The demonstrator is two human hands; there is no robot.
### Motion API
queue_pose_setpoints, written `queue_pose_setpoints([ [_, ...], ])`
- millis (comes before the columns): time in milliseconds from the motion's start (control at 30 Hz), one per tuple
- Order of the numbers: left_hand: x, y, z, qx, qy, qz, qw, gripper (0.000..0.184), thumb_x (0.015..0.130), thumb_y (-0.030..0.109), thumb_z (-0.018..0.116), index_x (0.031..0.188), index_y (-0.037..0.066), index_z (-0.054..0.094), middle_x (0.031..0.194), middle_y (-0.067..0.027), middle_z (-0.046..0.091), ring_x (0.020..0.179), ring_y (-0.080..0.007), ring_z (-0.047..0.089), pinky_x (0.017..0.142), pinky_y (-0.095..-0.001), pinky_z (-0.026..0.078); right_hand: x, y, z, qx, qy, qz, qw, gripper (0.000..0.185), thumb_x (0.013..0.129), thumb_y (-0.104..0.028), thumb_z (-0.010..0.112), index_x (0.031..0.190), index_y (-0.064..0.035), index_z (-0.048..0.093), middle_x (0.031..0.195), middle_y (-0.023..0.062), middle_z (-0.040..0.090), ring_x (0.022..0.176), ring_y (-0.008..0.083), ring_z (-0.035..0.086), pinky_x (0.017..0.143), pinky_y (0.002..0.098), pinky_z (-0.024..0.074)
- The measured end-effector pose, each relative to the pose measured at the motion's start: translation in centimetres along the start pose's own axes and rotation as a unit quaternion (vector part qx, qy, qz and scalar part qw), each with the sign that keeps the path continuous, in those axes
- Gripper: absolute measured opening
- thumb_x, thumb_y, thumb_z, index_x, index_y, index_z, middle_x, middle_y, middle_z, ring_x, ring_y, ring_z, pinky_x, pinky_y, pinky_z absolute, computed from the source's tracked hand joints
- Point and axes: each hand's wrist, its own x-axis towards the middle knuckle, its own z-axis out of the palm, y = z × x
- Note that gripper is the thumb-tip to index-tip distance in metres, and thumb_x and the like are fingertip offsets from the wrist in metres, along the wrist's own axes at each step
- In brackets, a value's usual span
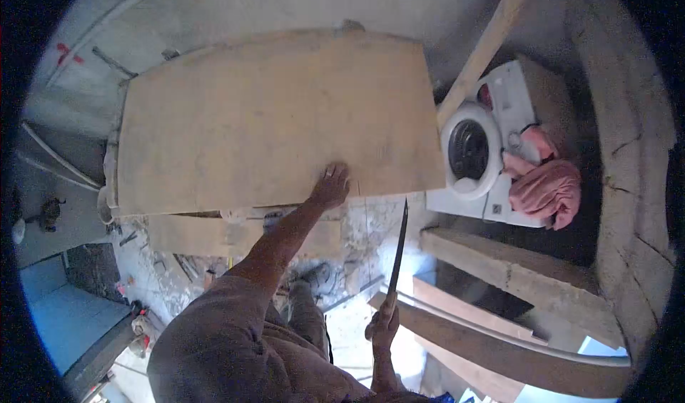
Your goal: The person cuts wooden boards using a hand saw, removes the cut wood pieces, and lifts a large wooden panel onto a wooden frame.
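While the left hand (pixel 332 187) rests flat on a stiff-looking, probably heavy board (pixel 278 118), best held by its edges, the right hand (pixel 383 324) grips a saw (pixel 401 246).

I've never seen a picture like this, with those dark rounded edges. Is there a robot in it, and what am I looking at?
No robot here, just a person working with two bare hands. The single picture comes from a camera worn on their head, looking forward and down, so you see roughly what they see. The left hand rests on a large board. The right hand grips what looks like a saw, its tip close to the board's near edge; whether they touch, I can't tell. Off to the right, a pink cloth lies on a washer.
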Motion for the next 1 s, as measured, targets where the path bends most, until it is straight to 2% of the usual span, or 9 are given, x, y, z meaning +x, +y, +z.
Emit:
queue_pose_setpoints([
  [67, -0.7, -0.3, -1.2, -0.033, -0.007, 0.038, 0.999, 0.045, 0.079, 0.027, 0.048, 0.114, -0.001, 0.041, 0.115, -0.0209, 0.042, 0.111, -0.0362, 0.037, 0.094, -0.0472, 0.029, -1.4, -1.5, 0.0, 0.141, 0.063, 0.101, 0.983, 0.031, 0.085, -0.019, 0.052, 0.111, -0.0051, 0.041, 0.063, -0.0013, 0.049, 0.047, 0.0062, 0.043, 0.042, 0.0186, 0.0373],
  [200, -5.8, -2.0, -3.5, -0.178, 0.077, -0.152, 0.969, 0.046, 0.077, 0.024, 0.053, 0.113, -0.002, 0.042, 0.112, -0.0252, 0.044, 0.106, -0.0387, 0.042, 0.091, -0.0465, 0.033, -2.4, -2.6, -0.4, -0.032, 0.107, 0.035, 0.993, 0.027, 0.08, -0.015, 0.057, 0.101, -0.0055, 0.043, 0.063, -0.0003, 0.047, 0.043, 0.0065, 0.043, 0.037, 0.0198, 0.0349],
  [267, -10.7, -5.0, -2.6, -0.214, 0.094, -0.304, 0.924, 0.043, 0.077, 0.025, 0.053, 0.108, -0.003, 0.045, 0.105, -0.0233, 0.048, 0.1, -0.037, 0.046, 0.089, -0.0437, 0.036, -2.3, -1.7, -0.7, 0.033, 0.109, 0.046, 0.992, 0.026, 0.078, -0.011, 0.058, 0.098, -0.0048, 0.043, 0.064, 0.0015, 0.047, 0.043, 0.007, 0.043, 0.037, 0.0199, 0.0352],
  [300, -13.7, -6.7, -2.5, -0.228, 0.103, -0.387, 0.888, 0.042, 0.078, 0.025, 0.053, 0.108, -0.003, 0.045, 0.104, -0.0225, 0.048, 0.099, -0.0362, 0.046, 0.088, -0.0431, 0.036, -2.5, -1.8, -0.8, 0.026, 0.11, 0.038, 0.993, 0.025, 0.077, -0.01, 0.058, 0.096, -0.0046, 0.043, 0.064, 0.002, 0.047, 0.043, 0.0075, 0.043, 0.037, 0.0202, 0.0352],
  [367, -19.1, -10.6, -3.4, -0.254, 0.137, -0.572, 0.767, 0.041, 0.078, 0.026, 0.054, 0.106, -0.002, 0.046, 0.101, -0.0208, 0.049, 0.097, -0.0346, 0.047, 0.086, -0.042, 0.037, 0.4, 9.2, -5.4, 0.344, -0.004, 0.123, 0.931, 0.017, 0.079, -0.006, 0.052, 0.093, -0.0079, 0.043, 0.062, 0.0011, 0.048, 0.043, 0.0083, 0.043, 0.037, 0.0205, 0.0364],
  [400, -21.5, -12.4, -3.9, -0.309, 0.159, -0.634, 0.691, 0.04, 0.078, 0.027, 0.054, 0.106, -0.001, 0.046, 0.1, -0.02, 0.049, 0.095, -0.0338, 0.047, 0.085, -0.0414, 0.037, -0.6, 4.2, -3.2, 0.007, 0.103, 0.039, 0.994, 0.019, 0.078, -0.013, 0.058, 0.092, -0.0076, 0.047, 0.061, 0.0008, 0.048, 0.051, 0.0095, 0.048, 0.043, 0.0249, 0.0418],
  [467, -24.2, -14.9, -6.0, -0.438, 0.218, -0.701, 0.52, 0.039, 0.078, 0.027, 0.054, 0.105, 0.0, 0.047, 0.098, -0.0184, 0.049, 0.093, -0.0322, 0.047, 0.083, -0.0403, 0.038, -0.8, 0.7, -2.0, 0.013, 0.131, 0.063, 0.989, 0.02, 0.077, -0.013, 0.059, 0.089, -0.0061, 0.045, 0.058, 0.0017, 0.046, 0.045, 0.0116, 0.045, 0.038, 0.026, 0.0395],
  [600, -24.1, -19.0, -8.3, -0.656, 0.258, -0.62, 0.344, 0.036, 0.079, 0.029, 0.054, 0.102, 0.002, 0.048, 0.094, -0.015, 0.05, 0.088, -0.029, 0.048, 0.079, -0.038, 0.039, -0.2, -0.4, -0.7, 0.077, 0.173, 0.103, 0.977, 0.021, 0.077, -0.015, 0.059, 0.086, -0.005, 0.044, 0.054, 0.0023, 0.044, 0.04, 0.0139, 0.043, 0.035, 0.0276, 0.0382],
  [1000, -21.9, -21.0, -10.9, -0.798, 0.281, -0.462, 0.268, 0.03, 0.08, 0.034, 0.056, 0.096, 0.008, 0.053, 0.081, -0.0051, 0.051, 0.073, -0.0193, 0.05, 0.067, -0.0313, 0.043, 0.4, -0.2, 0.7, 0.167, 0.169, 0.14, 0.961, 0.023, 0.077, -0.025, 0.058, 0.084, -0.0062, 0.048, 0.052, 0.0006, 0.045, 0.044, 0.0145, 0.046, 0.039, 0.03, 0.0415],
])
